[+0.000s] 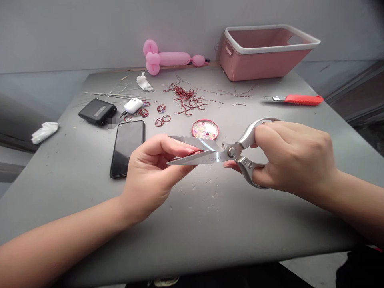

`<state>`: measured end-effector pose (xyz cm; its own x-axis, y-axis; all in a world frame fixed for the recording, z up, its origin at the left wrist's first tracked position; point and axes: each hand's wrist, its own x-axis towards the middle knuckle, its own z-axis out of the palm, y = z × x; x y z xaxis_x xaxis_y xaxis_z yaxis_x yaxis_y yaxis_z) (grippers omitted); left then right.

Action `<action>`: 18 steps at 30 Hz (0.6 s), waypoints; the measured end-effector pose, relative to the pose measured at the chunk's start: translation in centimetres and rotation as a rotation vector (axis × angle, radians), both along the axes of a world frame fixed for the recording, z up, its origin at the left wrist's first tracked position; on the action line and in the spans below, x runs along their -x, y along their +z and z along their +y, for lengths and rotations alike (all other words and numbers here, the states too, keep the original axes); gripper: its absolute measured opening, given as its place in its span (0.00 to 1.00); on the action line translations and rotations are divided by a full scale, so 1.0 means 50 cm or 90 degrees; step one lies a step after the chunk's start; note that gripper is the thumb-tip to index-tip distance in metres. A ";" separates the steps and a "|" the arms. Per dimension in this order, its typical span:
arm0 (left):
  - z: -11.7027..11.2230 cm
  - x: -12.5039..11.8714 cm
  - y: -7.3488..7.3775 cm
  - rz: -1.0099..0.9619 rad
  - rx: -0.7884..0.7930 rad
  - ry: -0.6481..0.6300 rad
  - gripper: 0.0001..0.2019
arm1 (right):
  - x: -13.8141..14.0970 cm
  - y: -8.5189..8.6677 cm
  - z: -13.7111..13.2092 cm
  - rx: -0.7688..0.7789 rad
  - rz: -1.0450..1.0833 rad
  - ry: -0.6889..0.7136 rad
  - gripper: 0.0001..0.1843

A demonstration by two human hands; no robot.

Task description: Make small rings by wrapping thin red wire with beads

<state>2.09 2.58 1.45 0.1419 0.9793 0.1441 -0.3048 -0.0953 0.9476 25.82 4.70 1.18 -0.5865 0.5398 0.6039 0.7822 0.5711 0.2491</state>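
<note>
Pinched between the thumb and fingers of my left hand (147, 172) is a small piece of dark red coiled wire (196, 152), mostly hidden by the fingertips. My right hand (297, 154) grips the handles of silver metal scissors (222, 156), their blades parted and pointing left. The red wire lies between the blades, close to my left fingertips; whether the edges touch it I cannot tell. Behind the blades sits a round red-rimmed lid (207, 123) with small pale and coloured beads in it.
Red wire clippings (184, 94) and several wire rings (161, 108) lie mid-table. A phone (127, 148), black power bank (97, 112) and white earbud case (133, 105) are left. A pink balloon figure (174, 58), pink basket (255, 66) and red utility knife (303, 100) are farther back.
</note>
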 end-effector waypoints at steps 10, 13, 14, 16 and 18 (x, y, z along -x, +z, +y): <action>-0.002 -0.003 0.000 0.043 -0.020 0.035 0.07 | -0.004 0.000 0.004 -0.039 -0.020 -0.024 0.17; -0.003 -0.002 -0.001 0.062 -0.023 0.042 0.07 | -0.007 -0.006 0.008 -0.025 -0.011 -0.016 0.15; -0.003 -0.002 -0.001 0.073 -0.024 0.046 0.07 | -0.009 -0.008 0.010 -0.021 -0.007 -0.013 0.14; -0.002 -0.003 -0.003 0.091 -0.035 0.053 0.06 | -0.010 -0.012 0.013 -0.011 0.001 -0.006 0.14; -0.002 -0.004 -0.003 0.098 -0.057 0.056 0.07 | -0.011 -0.015 0.016 -0.006 0.007 0.002 0.15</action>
